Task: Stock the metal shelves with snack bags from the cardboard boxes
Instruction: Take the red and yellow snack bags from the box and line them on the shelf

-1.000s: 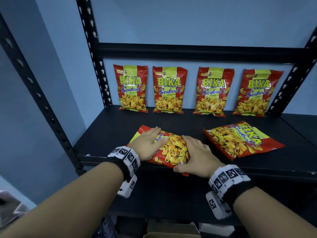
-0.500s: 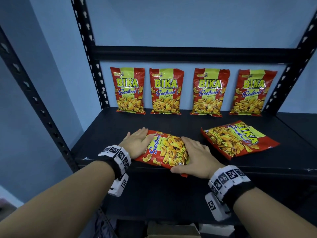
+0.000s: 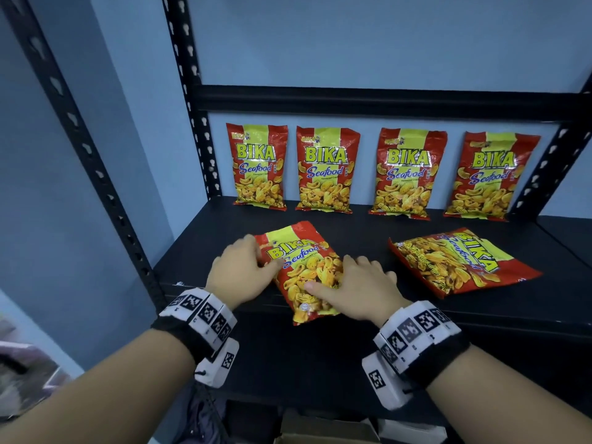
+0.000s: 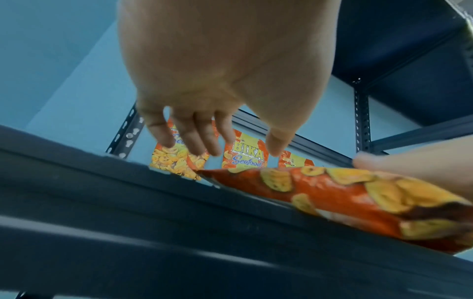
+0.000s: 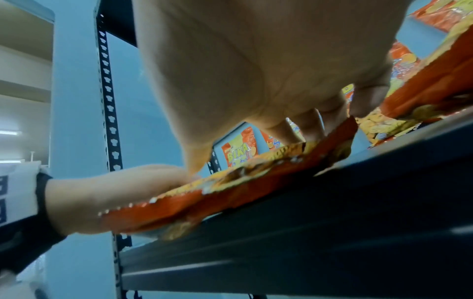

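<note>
On the far left, a black post [image 3: 96,174] with holes in it slants up beside the blue wall [image 3: 368,40]. Next comes the black metal shelf [image 3: 368,225]. At the back of it, four red and yellow snack bags stand up in a row against the wall: the first bag [image 3: 258,166], the second bag [image 3: 326,169], the third bag [image 3: 408,173] and the fourth bag [image 3: 490,176]. They stand near each other with small gaps between. At the front of the shelf, the left hand [image 3: 238,272] rests on the left edge of a flat bag [image 3: 304,270]. Its fingers are loose and spread out, not wrapped around anything, and the thumb touches the bag. This flat bag lies face up, a bit slanted, and its bottom end sticks out over the front edge of the shelf. The right hand [image 3: 354,288] lies on the right side of the same bag, fingers mostly straight, pressing down on it with the thumb stretched across the front. Further right, another flat bag [image 3: 461,261] lies on its own, turned sideways, apart from the hands. Under the shelf, low down, the top of a cardboard box [image 3: 323,432] peeks out.
</note>
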Action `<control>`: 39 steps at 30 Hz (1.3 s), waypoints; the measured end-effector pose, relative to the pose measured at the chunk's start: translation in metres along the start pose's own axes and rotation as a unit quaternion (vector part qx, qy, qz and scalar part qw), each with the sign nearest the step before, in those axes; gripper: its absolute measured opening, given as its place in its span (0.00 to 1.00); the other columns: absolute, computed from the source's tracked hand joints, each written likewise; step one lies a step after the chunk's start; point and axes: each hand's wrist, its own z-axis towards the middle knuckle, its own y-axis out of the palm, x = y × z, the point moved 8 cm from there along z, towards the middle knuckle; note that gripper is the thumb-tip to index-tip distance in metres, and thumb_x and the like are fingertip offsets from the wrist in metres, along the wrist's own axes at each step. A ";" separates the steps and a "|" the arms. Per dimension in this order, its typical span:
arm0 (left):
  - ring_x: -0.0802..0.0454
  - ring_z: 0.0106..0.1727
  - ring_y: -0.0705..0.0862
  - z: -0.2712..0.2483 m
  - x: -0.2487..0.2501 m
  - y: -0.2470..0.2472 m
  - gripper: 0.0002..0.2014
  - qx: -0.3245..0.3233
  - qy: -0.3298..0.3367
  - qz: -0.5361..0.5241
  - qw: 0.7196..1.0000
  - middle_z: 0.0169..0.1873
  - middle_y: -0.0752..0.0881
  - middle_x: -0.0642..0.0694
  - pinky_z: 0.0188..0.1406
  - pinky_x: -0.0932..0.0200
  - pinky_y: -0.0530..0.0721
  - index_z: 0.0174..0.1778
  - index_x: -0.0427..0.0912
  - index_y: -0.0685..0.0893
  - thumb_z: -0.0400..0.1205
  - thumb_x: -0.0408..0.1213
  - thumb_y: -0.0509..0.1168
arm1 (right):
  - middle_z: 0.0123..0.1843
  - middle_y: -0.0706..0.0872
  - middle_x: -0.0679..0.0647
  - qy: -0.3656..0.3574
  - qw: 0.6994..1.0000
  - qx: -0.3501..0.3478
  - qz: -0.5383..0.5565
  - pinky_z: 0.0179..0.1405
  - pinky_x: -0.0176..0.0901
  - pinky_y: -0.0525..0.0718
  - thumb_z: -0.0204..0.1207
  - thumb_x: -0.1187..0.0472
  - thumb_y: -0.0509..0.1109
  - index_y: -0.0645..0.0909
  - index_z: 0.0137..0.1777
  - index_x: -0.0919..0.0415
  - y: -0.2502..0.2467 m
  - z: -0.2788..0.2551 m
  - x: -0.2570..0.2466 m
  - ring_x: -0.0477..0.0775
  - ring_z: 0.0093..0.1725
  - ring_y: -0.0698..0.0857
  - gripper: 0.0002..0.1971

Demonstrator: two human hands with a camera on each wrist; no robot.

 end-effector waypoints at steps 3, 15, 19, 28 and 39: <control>0.51 0.40 0.85 -0.012 -0.009 0.019 0.32 -0.126 -0.036 0.018 0.991 0.36 0.86 0.49 0.40 0.51 0.83 0.39 0.46 0.79 0.78 0.77 0.58 | 0.73 0.80 0.55 0.005 0.997 -0.036 0.070 0.69 0.59 0.80 0.72 0.21 0.64 0.72 0.77 0.57 -0.001 0.009 -0.001 0.59 0.71 0.80 0.46; 0.53 0.38 0.83 0.005 -0.008 0.009 0.26 -0.182 -0.039 -0.202 0.961 0.41 0.90 0.38 0.37 0.58 0.80 0.56 0.41 0.79 0.73 0.52 0.83 | 0.52 0.88 0.54 -0.044 0.917 -0.047 0.394 0.39 0.45 0.86 0.72 0.51 0.85 0.76 0.61 0.52 -0.012 0.027 -0.007 0.51 0.46 0.88 0.25; 0.53 0.39 0.87 0.013 -0.013 0.000 0.32 -0.154 -0.027 -0.283 0.946 0.44 0.90 0.43 0.43 0.54 0.87 0.60 0.43 0.77 0.67 0.39 0.88 | 0.57 0.86 0.56 -0.105 0.910 0.013 0.400 0.55 0.56 0.89 0.66 0.52 0.89 0.72 0.64 0.45 -0.023 0.029 -0.007 0.58 0.52 0.88 0.32; 0.51 0.61 0.91 0.002 -0.003 0.003 0.34 -0.167 0.072 -0.339 0.923 0.59 0.92 0.50 0.64 0.50 0.88 0.69 0.47 0.82 0.69 0.22 0.83 | 0.51 0.87 0.57 -0.171 0.907 0.068 0.378 0.51 0.61 0.87 0.68 0.55 0.85 0.81 0.61 0.47 -0.018 0.022 -0.006 0.63 0.49 0.84 0.23; 0.60 0.56 0.90 0.016 -0.013 0.008 0.32 -0.120 0.067 -0.269 0.953 0.54 0.92 0.60 0.64 0.44 0.88 0.63 0.60 0.83 0.67 0.35 0.87 | 0.57 0.88 0.32 -0.186 0.910 0.103 0.357 0.50 0.24 0.80 0.74 0.65 0.82 0.75 0.69 0.36 -0.018 0.026 -0.010 0.29 0.51 0.86 0.31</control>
